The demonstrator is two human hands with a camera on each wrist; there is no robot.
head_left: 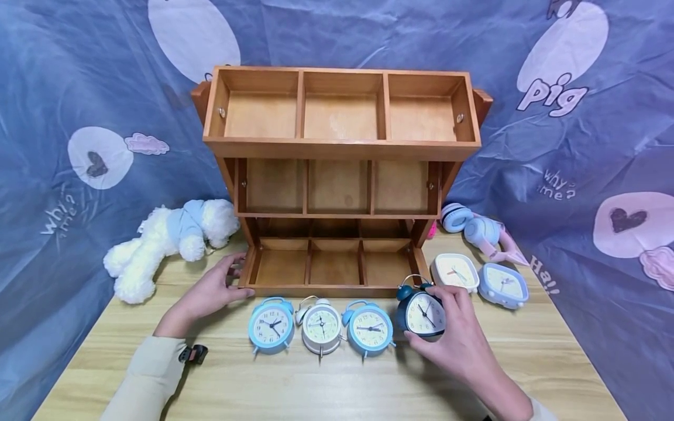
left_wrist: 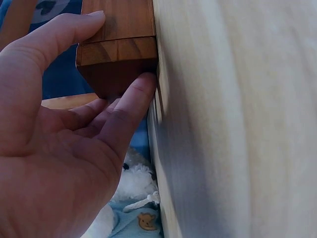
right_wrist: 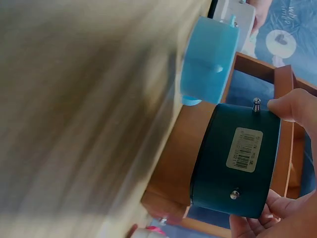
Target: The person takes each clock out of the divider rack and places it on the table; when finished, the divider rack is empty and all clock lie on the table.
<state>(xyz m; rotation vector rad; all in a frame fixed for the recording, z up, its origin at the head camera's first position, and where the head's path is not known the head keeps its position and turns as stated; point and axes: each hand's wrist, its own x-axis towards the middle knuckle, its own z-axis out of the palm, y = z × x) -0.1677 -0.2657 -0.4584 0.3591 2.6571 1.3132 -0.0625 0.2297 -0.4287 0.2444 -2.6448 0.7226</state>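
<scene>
My right hand [head_left: 466,339] grips a dark teal alarm clock [head_left: 425,314] with twin bells, thumb on one side and fingers on the other. In the right wrist view the clock's underside shows a barcode label [right_wrist: 244,149] and two metal feet; it looks raised off the table. My left hand [head_left: 218,286] holds the front left corner of a tiered wooden storage box [head_left: 337,290], its thumb on the front and fingers round the side. Before the box stand a blue alarm clock [head_left: 271,325], a white alarm clock [head_left: 321,327] and another blue alarm clock [head_left: 370,328].
To the right lie a white square clock [head_left: 455,272], a blue square clock [head_left: 503,285] and blue-and-pink headphones [head_left: 481,231]. A white plush toy [head_left: 171,240] lies to the left. The box's compartments fan out in stacked tiers, the top one overhanging. A blue cloth [head_left: 337,32] hangs behind.
</scene>
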